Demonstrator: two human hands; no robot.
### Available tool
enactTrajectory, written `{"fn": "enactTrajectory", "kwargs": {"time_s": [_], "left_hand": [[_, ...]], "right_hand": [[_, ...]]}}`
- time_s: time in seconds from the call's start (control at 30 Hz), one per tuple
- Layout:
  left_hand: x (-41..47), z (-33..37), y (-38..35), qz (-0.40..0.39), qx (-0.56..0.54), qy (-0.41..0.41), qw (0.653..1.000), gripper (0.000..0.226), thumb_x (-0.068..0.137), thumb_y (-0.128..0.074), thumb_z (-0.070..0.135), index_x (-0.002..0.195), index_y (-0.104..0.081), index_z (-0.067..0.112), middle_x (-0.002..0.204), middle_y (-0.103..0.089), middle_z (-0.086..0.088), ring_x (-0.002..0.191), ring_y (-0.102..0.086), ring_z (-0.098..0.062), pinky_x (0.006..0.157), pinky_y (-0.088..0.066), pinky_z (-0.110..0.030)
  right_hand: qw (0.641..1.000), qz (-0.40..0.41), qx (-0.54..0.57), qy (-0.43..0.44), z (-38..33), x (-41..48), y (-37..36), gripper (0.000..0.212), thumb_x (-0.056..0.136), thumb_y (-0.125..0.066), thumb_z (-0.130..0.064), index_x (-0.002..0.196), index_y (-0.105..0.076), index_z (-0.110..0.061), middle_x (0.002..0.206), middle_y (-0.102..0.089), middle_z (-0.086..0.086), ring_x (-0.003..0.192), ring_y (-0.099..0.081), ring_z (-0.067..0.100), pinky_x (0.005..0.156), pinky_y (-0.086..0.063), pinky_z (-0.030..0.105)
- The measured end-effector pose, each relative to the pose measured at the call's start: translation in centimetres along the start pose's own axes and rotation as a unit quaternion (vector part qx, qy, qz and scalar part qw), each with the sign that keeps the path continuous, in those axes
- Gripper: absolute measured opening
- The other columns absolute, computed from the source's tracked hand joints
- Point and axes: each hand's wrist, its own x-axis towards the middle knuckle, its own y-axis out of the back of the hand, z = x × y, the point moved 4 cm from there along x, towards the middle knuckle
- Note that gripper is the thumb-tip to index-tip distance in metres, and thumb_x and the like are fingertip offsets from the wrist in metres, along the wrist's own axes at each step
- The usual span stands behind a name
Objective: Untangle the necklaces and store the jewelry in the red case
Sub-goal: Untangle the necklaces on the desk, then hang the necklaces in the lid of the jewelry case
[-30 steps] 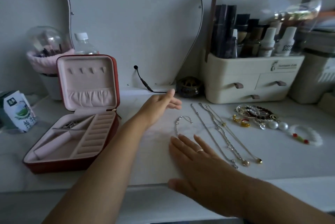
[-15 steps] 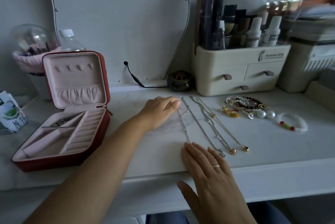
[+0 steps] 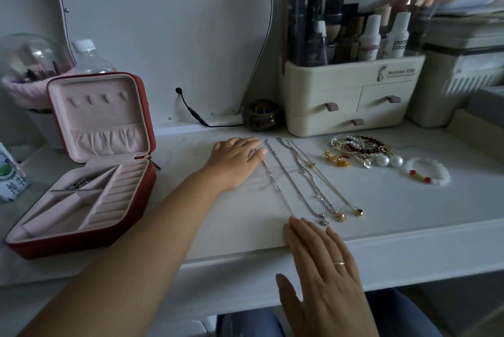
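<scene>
Left hand [image 3: 237, 158] lies flat, fingers straight, at the top end of the leftmost of four necklaces [image 3: 302, 171] lying side by side on a white table [image 3: 409, 214]. Right hand [image 3: 324, 274] lies flat too, fingertips at the chain's lower end. Red case [image 3: 90, 173] sits open at left, an organizer [image 3: 349, 96] behind.

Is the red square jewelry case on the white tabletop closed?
No, the red square jewelry case stands open, its pink-lined lid upright behind the compartments.
</scene>
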Motion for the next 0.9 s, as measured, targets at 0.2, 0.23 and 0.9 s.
{"fn": "enactTrajectory", "kwargs": {"time_s": [0.2,0.23,0.9], "left_hand": [[0.6,0.4,0.1,-0.018,-0.007,0.008,1.0,0.058,0.102,-0.015,0.051,0.154,-0.017,0.024,0.162,-0.012,0.007,0.148,-0.009,-0.014,0.118,-0.007,-0.036],[0.7,0.3,0.3,0.003,-0.026,0.002,1.0,0.057,0.102,-0.017,0.049,0.153,-0.02,0.022,0.161,-0.017,0.004,0.148,-0.013,-0.015,0.118,-0.009,-0.034],[0.0,-0.4,0.0,0.02,-0.02,-0.006,1.0,0.049,0.104,-0.019,0.042,0.151,-0.028,0.028,0.159,-0.022,0.011,0.147,-0.015,-0.011,0.116,-0.008,-0.031]], "right_hand": [[1.0,0.004,0.008,-0.016,0.0,-0.1,-0.1,0.051,0.096,-0.019,-0.041,0.126,-0.047,-0.011,0.136,-0.052,0.005,0.122,-0.045,0.018,0.11,-0.022,0.031],[1.0,0.012,0.011,-0.015,0.1,-0.1,0.0,0.048,0.095,-0.023,-0.039,0.126,-0.047,-0.011,0.138,-0.048,0.004,0.123,-0.044,0.018,0.11,-0.022,0.03],[0.997,-0.056,-0.05,-0.032,0.6,0.6,0.0,0.066,0.072,-0.044,-0.043,0.124,-0.06,-0.006,0.135,-0.055,0.006,0.124,-0.042,0.017,0.107,-0.021,0.035]]}}
